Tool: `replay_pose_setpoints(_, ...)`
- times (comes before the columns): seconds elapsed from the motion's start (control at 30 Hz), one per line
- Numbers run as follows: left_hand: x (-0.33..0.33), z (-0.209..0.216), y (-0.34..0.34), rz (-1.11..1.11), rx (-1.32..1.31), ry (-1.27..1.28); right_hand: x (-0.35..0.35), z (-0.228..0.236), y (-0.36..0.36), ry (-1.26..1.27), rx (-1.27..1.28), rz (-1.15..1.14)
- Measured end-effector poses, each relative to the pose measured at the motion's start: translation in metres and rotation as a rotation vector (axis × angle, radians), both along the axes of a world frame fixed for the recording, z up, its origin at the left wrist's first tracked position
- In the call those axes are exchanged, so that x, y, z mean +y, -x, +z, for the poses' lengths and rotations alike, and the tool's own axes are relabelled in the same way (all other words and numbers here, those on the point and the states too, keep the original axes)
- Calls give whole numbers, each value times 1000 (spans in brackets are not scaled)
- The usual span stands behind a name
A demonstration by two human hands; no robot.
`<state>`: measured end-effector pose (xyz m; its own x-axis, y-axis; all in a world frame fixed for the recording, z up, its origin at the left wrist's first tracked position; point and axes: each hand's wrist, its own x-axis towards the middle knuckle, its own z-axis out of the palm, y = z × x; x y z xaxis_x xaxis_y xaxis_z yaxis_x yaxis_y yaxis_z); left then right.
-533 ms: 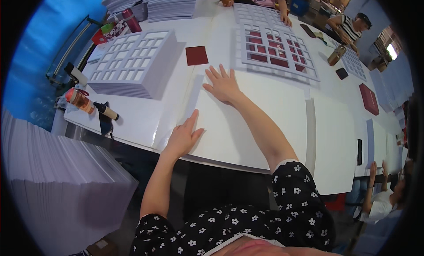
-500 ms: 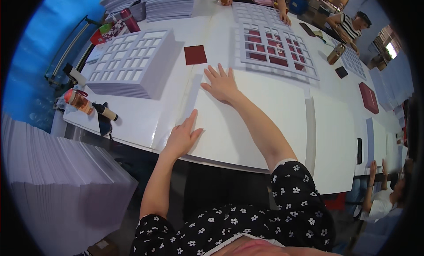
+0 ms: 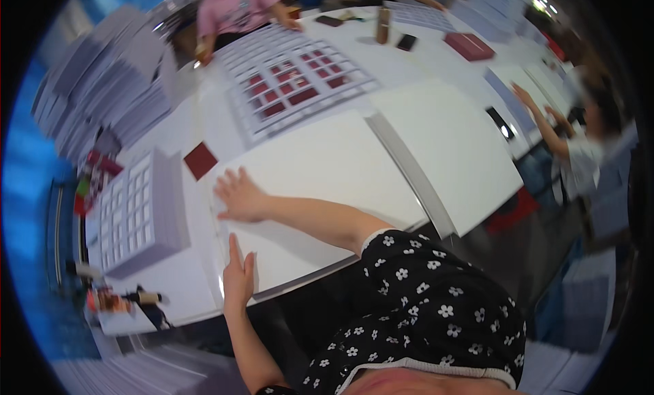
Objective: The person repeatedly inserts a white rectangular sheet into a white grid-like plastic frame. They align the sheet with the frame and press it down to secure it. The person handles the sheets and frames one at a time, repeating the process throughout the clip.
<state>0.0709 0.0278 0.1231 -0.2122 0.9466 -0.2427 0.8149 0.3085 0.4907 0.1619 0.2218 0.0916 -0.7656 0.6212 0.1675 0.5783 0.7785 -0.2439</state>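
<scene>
A large white board lies flat on the table, joined along a grey strip to a second white panel on the right. My right hand rests palm down near the board's left edge, its fingers spread. Closer to me, my left hand touches the same edge by the front corner, with the index finger stretched out and the thumb apart. Neither hand holds anything. Just beyond them is a dark red square.
White grid frames with red showing through stand beyond the board. Left are a stack of grid frames, bottles and tall sheet piles. Co-workers sit across and at right, near a red box.
The view has swung right and tilted, so the table appears rotated. Both hands stay flat at the board's left edge.
</scene>
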Motion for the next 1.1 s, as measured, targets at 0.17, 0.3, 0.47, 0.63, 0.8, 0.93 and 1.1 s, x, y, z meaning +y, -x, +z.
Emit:
replay_pose_setpoints(0.17,2,-28,14,-60,-25,-123,-11,5,-31,39,0,208)
replay_pose_setpoints(0.3,8,-27,14,-84,29,-122,45,-7,-67,53,-27,-100)
replay_pose_setpoints(0.47,15,-28,16,-140,5,-128,98,-19,-172,47,-7,-509)
replay_pose_setpoints(0.63,8,-40,29,-141,-5,-201,49,-17,-253,51,-97,-576)
replay_pose_setpoints(0.8,8,-40,31,-104,-22,-141,-63,-5,-311,36,-156,-470)
replay_pose_setpoints(0.93,8,-37,27,-83,-44,-117,-140,1,-323,-15,-277,-379)
replay_pose_setpoints(1.1,15,-56,29,-136,-161,-137,-207,12,-270,-3,-157,-195)
